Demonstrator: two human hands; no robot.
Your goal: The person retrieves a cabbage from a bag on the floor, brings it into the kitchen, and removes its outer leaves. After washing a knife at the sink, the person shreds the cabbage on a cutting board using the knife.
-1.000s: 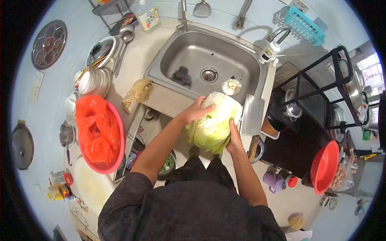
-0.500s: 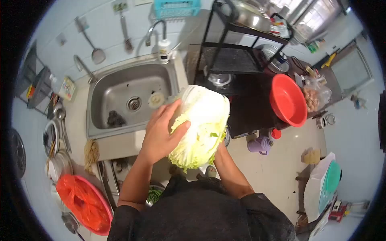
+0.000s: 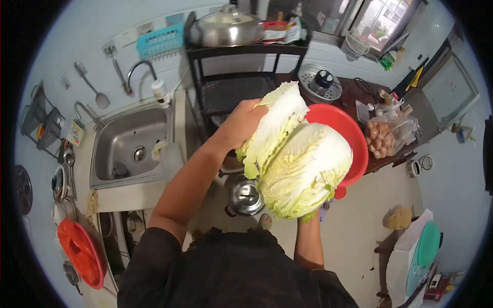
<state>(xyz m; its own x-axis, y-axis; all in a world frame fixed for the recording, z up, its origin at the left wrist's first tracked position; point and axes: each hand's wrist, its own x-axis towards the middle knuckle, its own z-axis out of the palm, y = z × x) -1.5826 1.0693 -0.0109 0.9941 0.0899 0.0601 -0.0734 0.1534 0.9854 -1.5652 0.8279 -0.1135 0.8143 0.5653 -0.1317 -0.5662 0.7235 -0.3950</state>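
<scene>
A pale napa cabbage (image 3: 308, 167) is in front of me, with its white base tilted up and to the right. My right hand (image 3: 309, 225) supports it from below; the fingers are hidden behind the head. My left hand (image 3: 240, 126) is closed around an outer cabbage leaf (image 3: 283, 109), which stands away from the head on its left side. The leaf's lower, leafy part still lies against the cabbage, and I cannot tell whether it is attached. Behind the cabbage, on the dark counter, a red basin (image 3: 361, 156) is partly covered by it.
A steel sink (image 3: 169, 123) is set in the counter at left. A black rack (image 3: 239, 95) bears a lidded pan (image 3: 226, 30). At right are a steamer tray (image 3: 336, 92) and a bag of eggs (image 3: 382, 136). A lidded pot (image 3: 246, 197) sits below.
The cabbage has moved right, from near the sink to in front of the red basin. My left hand has gone from resting on the head to gripping an outer leaf pulled aside. The view has turned right.
</scene>
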